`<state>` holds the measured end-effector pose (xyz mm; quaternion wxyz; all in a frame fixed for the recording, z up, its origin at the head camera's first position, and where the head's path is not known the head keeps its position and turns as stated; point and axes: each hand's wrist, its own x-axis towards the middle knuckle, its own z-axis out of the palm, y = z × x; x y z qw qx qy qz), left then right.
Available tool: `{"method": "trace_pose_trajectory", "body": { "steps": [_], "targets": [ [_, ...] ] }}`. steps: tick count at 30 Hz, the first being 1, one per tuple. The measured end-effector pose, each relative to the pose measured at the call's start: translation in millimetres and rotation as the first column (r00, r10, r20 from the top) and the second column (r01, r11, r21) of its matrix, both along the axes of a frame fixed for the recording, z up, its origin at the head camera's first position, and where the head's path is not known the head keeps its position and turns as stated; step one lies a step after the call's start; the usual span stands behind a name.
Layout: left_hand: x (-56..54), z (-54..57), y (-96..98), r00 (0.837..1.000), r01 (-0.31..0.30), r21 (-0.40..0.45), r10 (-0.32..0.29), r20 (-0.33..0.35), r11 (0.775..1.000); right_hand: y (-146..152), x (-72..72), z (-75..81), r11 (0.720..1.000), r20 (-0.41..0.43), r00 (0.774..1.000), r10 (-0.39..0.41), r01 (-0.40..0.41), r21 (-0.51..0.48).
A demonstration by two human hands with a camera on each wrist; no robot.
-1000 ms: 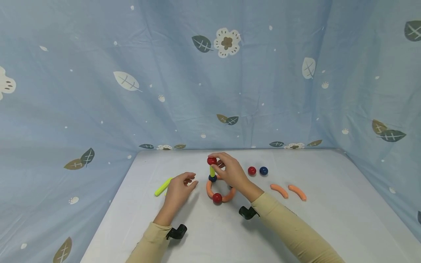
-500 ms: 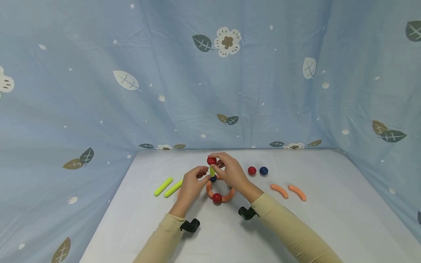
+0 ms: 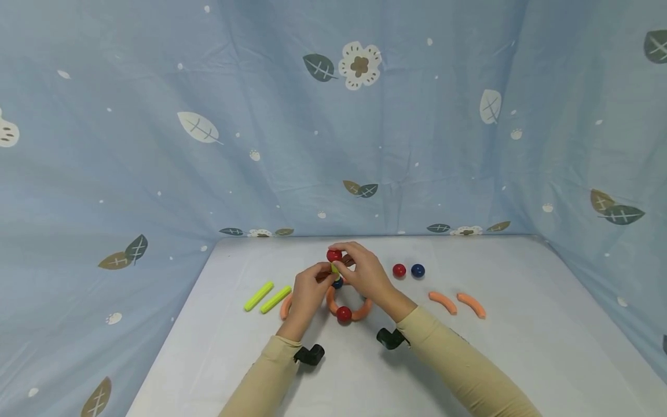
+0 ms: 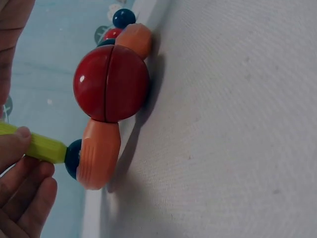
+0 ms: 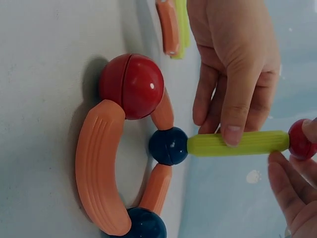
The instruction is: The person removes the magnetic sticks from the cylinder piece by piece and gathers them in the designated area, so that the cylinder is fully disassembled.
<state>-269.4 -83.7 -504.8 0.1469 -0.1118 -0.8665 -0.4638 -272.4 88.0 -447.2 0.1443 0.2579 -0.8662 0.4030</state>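
Note:
A yellow-green rod (image 5: 262, 144) stands upright on a blue ball (image 5: 168, 146) that is part of a ring lying on the table. Curved orange sticks (image 5: 99, 168), a red ball (image 5: 133, 84) and another blue ball (image 5: 143, 227) make up the rest of that ring. My left hand (image 3: 311, 288) pinches the rod between thumb and fingers, close above its blue ball. At the rod's top end sits a second red ball (image 3: 334, 255), which my right hand (image 3: 369, 275) holds from above with its fingers, the thumb lower down by the rod.
Left of the ring lie two yellow-green rods (image 3: 259, 296) and a curved orange stick (image 3: 285, 307), partly behind my left wrist. To the right are a loose red ball (image 3: 399, 270), a blue ball (image 3: 418, 270) and two curved orange sticks (image 3: 471, 305). A patterned blue curtain (image 3: 417, 145) hangs behind the table.
My left hand has moved right, from beside the ring to the upright rod, and now pinches it. My right hand has stayed at the top red ball.

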Motion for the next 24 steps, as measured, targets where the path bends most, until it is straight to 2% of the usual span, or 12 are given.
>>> {"method": "trace_pose_trajectory", "body": {
  "steps": [7, 11, 13, 15, 18, 24],
  "targets": [
    [0.3, 1.2, 2.3, 1.000, 0.010, 0.002, -0.010, 0.005, 1.000, 5.5, -0.3, 3.1, 0.998, 0.113, 0.993, -0.020, 0.027, -0.057],
    [0.2, 0.1, 2.6, 1.000, 0.006, 0.005, -0.006, 0.013, 1.000, 14.0, -5.0, -1.1, 0.993, 0.178, 0.983, -0.038, 0.058, -0.104],
    [0.1, 0.5, 3.1, 1.000, 0.008, 0.001, -0.008, 0.016, 1.000, 20.6, -8.1, -4.9, 0.992, 0.206, 0.977, -0.059, 0.079, -0.093],
    [0.2, 0.9, 3.3, 1.000, 0.005, -0.008, -0.005, 0.014, 1.000, 27.7, -12.8, -10.6, 0.994, 0.214, 0.973, -0.090, 0.102, -0.046],
    [0.8, 2.0, 3.1, 1.000, 0.000, -0.012, 0.000, 0.013, 1.000, 38.0, -21.5, -20.6, 0.988, 0.209, 0.966, -0.151, 0.138, 0.073],
    [1.5, 1.4, 3.8, 0.999, 0.008, -0.007, -0.007, 0.051, 1.000, 60.4, -36.8, -37.2, 0.934, 0.165, 0.950, -0.266, 0.212, 0.288]
  ]
}}
